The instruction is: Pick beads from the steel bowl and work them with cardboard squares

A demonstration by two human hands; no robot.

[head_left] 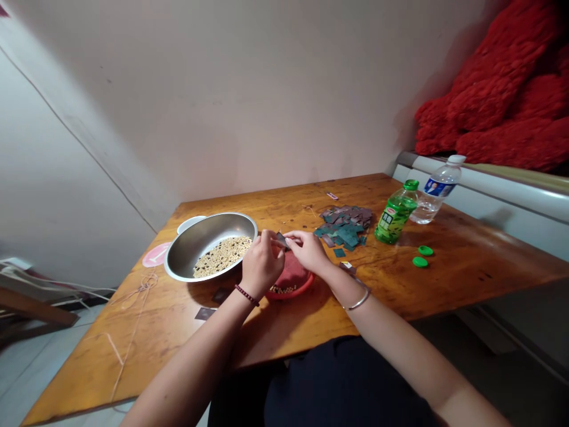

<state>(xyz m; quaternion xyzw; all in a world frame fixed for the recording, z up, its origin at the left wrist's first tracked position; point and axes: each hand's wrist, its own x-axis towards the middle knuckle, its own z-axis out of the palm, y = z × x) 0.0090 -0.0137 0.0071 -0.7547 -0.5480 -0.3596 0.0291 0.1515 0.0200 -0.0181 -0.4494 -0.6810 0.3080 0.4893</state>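
Note:
My left hand [262,264] and my right hand [307,251] meet above a red plastic basket [306,287]. Between their fingertips they pinch a small dark flat piece [281,239], partly covered by the fingers. Small round beige grains [284,289] lie in the basket near its front rim. Left of my hands a wide metal bowl [186,243] tilts and holds many beige grains mixed with dark ones [224,255]; I cannot tell whether they are beans or beads. Right of my hands lies a heap of green and brown flat square pieces [344,225].
A green drink bottle [395,216] and a clear water bottle [438,193] stand at the right, near two green caps [422,256]. Dark squares [205,313] and loose string [144,284] lie on the wooden table [453,284]. Red fluffy material [498,101] is piled behind.

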